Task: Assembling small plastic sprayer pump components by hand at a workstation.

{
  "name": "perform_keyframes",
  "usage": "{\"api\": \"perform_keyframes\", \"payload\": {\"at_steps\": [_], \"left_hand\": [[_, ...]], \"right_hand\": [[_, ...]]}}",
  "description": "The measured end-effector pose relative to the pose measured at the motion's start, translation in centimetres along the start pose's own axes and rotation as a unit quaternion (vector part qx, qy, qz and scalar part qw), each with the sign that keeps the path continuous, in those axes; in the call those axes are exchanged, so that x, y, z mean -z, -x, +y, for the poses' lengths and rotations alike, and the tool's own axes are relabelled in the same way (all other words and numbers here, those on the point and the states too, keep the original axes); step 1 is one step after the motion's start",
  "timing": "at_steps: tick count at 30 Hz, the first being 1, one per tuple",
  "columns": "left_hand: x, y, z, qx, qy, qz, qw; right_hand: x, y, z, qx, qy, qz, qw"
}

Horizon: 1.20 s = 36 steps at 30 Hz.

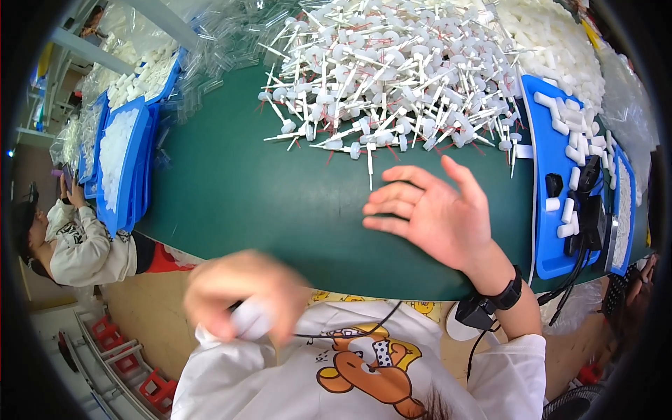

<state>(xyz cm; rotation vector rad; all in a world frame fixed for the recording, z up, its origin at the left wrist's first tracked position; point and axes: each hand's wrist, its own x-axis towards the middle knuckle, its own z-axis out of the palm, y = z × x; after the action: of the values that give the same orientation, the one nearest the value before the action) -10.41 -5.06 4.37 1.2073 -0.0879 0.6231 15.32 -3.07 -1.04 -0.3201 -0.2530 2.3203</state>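
While the right hand (444,220) is over the green tabletop (231,189), its four fingers (395,208) slightly spread and its thumb apart, the left hand (238,283) blurs by the near edge; whether its fingers pinch the one white patch (252,320) beneath them, I cannot tell. One heap of white stick pieces (392,77), too many to count, lies beyond the right hand, one piece (370,166) jutting nearest. Two blue trays (556,266) sit at right.
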Motion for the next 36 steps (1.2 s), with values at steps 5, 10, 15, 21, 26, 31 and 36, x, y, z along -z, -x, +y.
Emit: {"api": "perform_keyframes", "payload": {"at_steps": [5,10,15,21,26,31,36], "left_hand": [[-2.7,12.4,2.4,0.291,-0.111,0.128,0.942],[-3.7,19.2,-7.1,0.546,-0.165,0.422,0.705],[-0.8,24.9,-17.3,0.504,-0.079,0.518,0.687],[-0.2,26.3,-19.2,0.419,-0.299,0.523,0.679],[-1.1,27.6,-21.1,0.599,-0.382,0.449,0.542],[-2.6,27.5,-25.3,0.396,0.062,0.706,0.583],[-0.4,30.3,-23.2,0.433,-0.132,0.665,0.595]], "right_hand": [[1.1,0.5,0.0,0.046,-0.015,0.046,0.998],[0.9,0.0,0.7,0.039,0.042,0.046,0.997],[1.4,-0.1,0.4,0.044,0.055,0.063,0.995],[1.3,-0.1,0.4,0.059,0.065,0.08,0.993],[1.1,0.1,0.4,0.056,0.078,0.075,0.993],[1.1,-0.2,0.3,0.056,0.082,0.074,0.992],[1.2,-0.1,0.2,0.057,0.076,0.075,0.993]]}}
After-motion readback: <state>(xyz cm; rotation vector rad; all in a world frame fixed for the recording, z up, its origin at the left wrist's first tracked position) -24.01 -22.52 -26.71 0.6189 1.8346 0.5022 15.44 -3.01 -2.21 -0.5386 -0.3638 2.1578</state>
